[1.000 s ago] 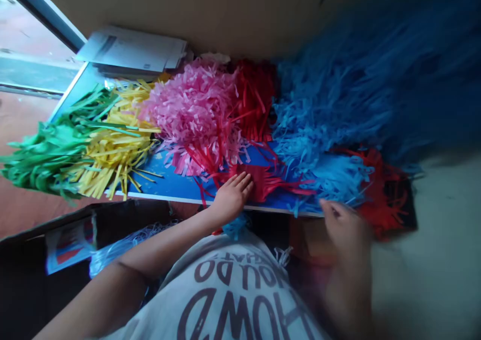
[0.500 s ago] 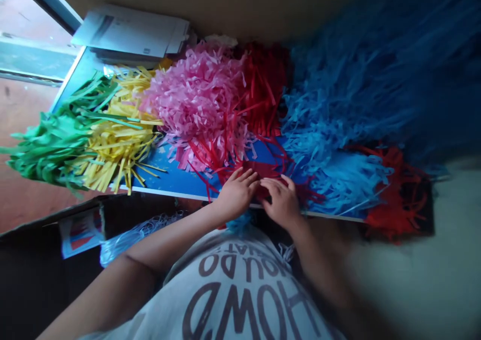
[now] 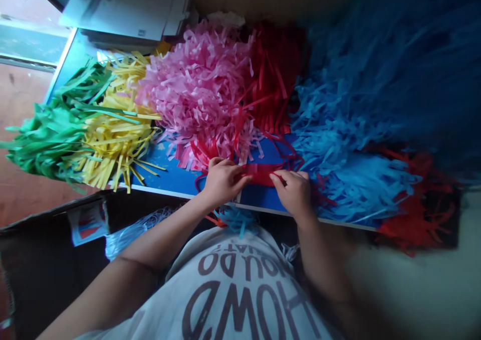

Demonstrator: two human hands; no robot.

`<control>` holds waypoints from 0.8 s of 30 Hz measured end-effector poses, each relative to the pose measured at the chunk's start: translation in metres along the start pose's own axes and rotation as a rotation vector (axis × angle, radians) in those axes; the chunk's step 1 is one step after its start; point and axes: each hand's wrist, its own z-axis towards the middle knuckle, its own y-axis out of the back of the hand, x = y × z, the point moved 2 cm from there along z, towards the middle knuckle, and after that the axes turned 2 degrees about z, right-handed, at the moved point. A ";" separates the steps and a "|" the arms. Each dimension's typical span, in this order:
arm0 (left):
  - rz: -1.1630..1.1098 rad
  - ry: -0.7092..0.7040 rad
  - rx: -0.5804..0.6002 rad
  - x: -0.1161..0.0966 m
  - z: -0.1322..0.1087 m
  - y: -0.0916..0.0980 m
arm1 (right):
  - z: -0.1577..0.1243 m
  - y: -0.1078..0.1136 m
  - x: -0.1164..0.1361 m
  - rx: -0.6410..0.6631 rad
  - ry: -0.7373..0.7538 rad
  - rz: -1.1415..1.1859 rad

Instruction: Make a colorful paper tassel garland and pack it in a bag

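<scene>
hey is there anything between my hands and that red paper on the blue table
Nothing visible: your left hand and right hand both pinch the red paper directly. The pink fringe lies beyond, not between.

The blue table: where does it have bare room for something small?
Bare table shows between the yellow fringe and left hand, and, nearer than the red strip, between left hand and right hand. Crowded: pink fringe behind, light-blue fringe at right.
</scene>
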 end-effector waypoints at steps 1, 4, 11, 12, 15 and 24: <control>0.039 0.010 -0.021 -0.001 0.000 -0.001 | 0.002 -0.001 0.000 0.000 0.003 -0.007; 0.166 0.020 -0.079 -0.003 0.000 -0.002 | 0.008 -0.005 -0.002 0.005 0.002 -0.034; 0.219 0.069 -0.035 -0.005 0.004 -0.002 | 0.015 -0.011 -0.006 0.018 -0.073 -0.065; 0.212 0.082 -0.019 -0.004 0.005 -0.003 | 0.015 -0.012 -0.006 0.019 -0.081 -0.065; 0.206 0.088 -0.001 -0.002 0.006 -0.003 | 0.016 -0.013 -0.007 0.028 -0.103 -0.065; 0.277 0.110 -0.062 -0.001 0.003 -0.004 | 0.016 -0.017 -0.007 0.012 -0.110 -0.086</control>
